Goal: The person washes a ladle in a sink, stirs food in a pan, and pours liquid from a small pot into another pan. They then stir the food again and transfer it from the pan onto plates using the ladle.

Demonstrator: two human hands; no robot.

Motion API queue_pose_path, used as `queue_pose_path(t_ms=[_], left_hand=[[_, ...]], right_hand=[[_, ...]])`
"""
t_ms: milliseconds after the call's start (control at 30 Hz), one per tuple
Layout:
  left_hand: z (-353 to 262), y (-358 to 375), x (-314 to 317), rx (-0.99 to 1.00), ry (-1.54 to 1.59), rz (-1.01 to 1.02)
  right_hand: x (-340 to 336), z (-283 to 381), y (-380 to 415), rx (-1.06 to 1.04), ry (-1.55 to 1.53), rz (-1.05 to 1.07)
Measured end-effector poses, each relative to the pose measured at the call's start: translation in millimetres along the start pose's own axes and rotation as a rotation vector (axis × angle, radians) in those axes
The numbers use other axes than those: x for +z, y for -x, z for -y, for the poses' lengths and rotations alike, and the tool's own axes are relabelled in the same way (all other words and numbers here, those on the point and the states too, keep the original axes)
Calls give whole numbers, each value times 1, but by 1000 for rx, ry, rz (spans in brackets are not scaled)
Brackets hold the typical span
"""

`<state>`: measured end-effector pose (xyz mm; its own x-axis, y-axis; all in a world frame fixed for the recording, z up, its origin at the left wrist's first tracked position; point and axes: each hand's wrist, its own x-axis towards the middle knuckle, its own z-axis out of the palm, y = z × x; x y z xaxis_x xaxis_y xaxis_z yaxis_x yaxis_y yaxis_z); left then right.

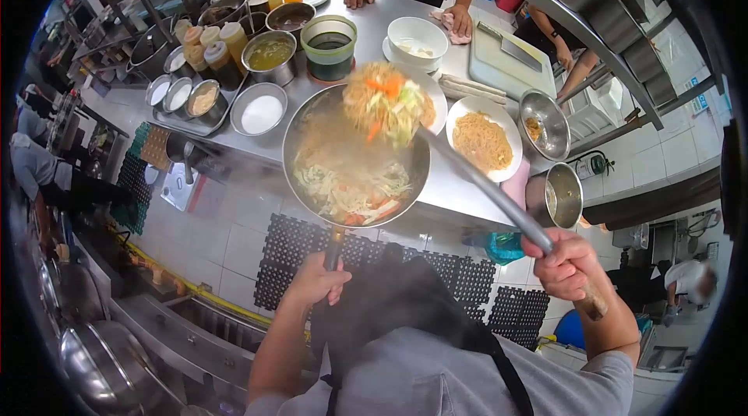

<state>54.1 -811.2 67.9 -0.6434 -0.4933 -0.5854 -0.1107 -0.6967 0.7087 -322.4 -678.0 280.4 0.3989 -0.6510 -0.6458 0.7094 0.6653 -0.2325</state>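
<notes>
My left hand (318, 280) is wrapped round the handle of a steaming wok (289, 170). Sliced vegetables and pale strips (354, 194) lie in the pan. My right hand (562, 264) grips a long-handled ladle (491, 186) near its wooden end. A heap of noodles with carrot and cabbage (383, 100) sits on the ladle's head and hides its shape. This load hangs over the far right rim of the wok. Just beyond it is a plate (441, 116) partly covered by the load. Right of that stands a white plate of noodles (483, 143).
Sauce bottles (222, 58), pots (269, 58) and a bowl of white powder (259, 110) crowd the counter's left. A cutting board (491, 65) with a knife (520, 54) lies far right. Across the counter, another person's hand (460, 22) touches raw meat. Steel bowls (555, 194) stand right.
</notes>
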Motion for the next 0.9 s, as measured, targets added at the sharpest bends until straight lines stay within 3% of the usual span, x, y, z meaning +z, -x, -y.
queue_pose_path(t_ms=[267, 467, 900], left_hand=[[6, 12, -5, 0, 65, -107], [23, 31, -15, -11, 95, -168], [40, 42, -15, 17, 146, -180]], right_hand=[[-15, 55, -7, -159, 71, 24], [-55, 87, -59, -142, 396, -284], [-91, 115, -107, -135, 859, -477]])
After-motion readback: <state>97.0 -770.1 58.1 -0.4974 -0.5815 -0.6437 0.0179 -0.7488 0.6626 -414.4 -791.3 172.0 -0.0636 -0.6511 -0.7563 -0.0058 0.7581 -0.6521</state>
